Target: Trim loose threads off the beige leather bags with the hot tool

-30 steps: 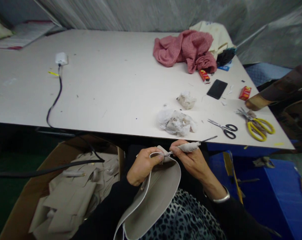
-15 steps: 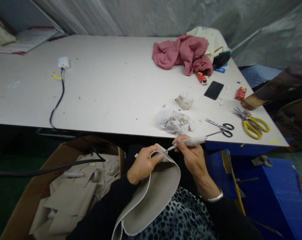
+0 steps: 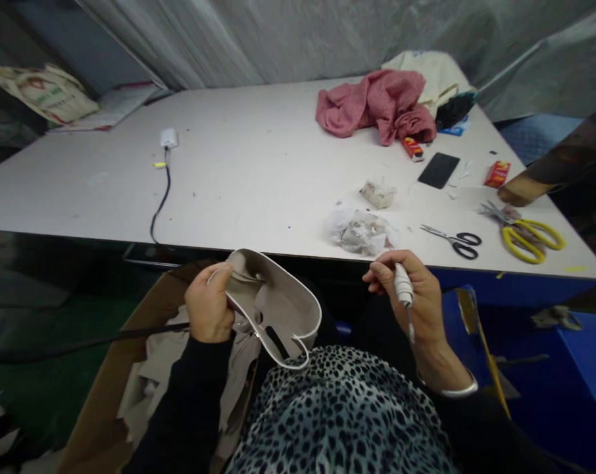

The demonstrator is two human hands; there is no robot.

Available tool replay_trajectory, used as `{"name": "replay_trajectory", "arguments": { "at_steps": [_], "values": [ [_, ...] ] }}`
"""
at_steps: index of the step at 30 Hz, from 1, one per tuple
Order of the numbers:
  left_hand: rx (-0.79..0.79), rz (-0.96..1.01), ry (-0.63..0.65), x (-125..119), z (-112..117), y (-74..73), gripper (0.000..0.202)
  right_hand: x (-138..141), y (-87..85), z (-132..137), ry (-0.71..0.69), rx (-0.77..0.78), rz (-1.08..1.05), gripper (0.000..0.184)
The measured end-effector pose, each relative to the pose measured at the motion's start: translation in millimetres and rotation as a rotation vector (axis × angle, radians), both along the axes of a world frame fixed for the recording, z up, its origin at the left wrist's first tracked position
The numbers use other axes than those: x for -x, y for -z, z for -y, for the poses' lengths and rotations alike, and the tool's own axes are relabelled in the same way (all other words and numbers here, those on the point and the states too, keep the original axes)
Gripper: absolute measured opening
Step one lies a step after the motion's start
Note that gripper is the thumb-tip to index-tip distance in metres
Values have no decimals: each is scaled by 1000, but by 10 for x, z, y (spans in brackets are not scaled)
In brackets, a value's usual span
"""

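Observation:
My left hand (image 3: 208, 304) grips the rim of a beige leather piece (image 3: 283, 306), a curved bag part with a white edge, held over my lap beside the cardboard box. My right hand (image 3: 412, 296) is closed round a thin tool with a white wrapped handle (image 3: 403, 288); its metal tip points down toward my wrist. The two hands are apart, with the tool off the leather.
A cardboard box (image 3: 105, 408) of beige pieces stands at my lower left. On the white table (image 3: 258, 178) lie crumpled wrappers (image 3: 362, 232), black scissors (image 3: 453, 240), yellow scissors (image 3: 525, 232), a phone (image 3: 439, 170), a pink cloth (image 3: 377, 105) and a charger with cable (image 3: 168, 139). Blue crates stand to the right.
My left hand has swung the leather piece left toward the box. My right hand pulled the tool off its edge and turned it tip-down. The view shifted left.

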State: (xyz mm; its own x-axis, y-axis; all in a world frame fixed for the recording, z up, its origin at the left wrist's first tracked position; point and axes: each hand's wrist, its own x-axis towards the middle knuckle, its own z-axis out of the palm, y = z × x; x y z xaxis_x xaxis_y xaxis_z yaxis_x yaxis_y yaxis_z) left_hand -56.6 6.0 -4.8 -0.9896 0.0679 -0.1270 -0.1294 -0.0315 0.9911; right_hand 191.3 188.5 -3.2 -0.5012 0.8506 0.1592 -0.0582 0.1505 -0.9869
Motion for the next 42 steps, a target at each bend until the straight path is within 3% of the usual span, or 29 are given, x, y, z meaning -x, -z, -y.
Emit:
{"name": "replay_trajectory", "arguments": {
  "at_steps": [2, 4, 7, 10, 12, 16, 22, 27, 31, 36, 39, 42],
  "values": [
    [-21, -27, -126, 19, 178, 10, 29, -7, 39, 63, -60, -12, 38, 20],
    [-30, -43, -153, -25, 299, -1, 29, -1, 61, 145, -135, -30, 67, 19],
    [-26, 7, -68, -191, 385, -24, 30, 27, 78, 283, -273, -132, 110, 15],
    [-45, 77, -7, -364, 415, -26, 29, 72, 116, 388, -381, -344, 197, 21],
    [-48, 89, 5, -442, 431, -11, 28, 110, 146, 421, -405, -488, 289, 28],
    [27, 38, 62, -524, 473, 86, 24, 193, 154, 445, -429, -697, 523, 19],
    [219, -112, 106, -599, 547, 283, 21, 247, 124, 518, -390, -809, 789, 14],
    [443, -345, 130, -606, 611, 343, 16, 190, 223, 541, -345, -722, 694, 19],
    [448, -393, 160, -571, 654, 378, 15, 127, 296, 513, -231, -587, 587, 17],
    [464, -287, 186, -512, 759, 358, 19, 88, 400, 388, -62, -190, 439, 27],
    [471, -306, 313, -456, 797, 296, 18, 106, 433, 346, -67, 46, 279, 35],
    [438, -440, 356, -332, 765, 186, 16, 131, 377, 360, -132, 157, 160, 38]
  ]
}}
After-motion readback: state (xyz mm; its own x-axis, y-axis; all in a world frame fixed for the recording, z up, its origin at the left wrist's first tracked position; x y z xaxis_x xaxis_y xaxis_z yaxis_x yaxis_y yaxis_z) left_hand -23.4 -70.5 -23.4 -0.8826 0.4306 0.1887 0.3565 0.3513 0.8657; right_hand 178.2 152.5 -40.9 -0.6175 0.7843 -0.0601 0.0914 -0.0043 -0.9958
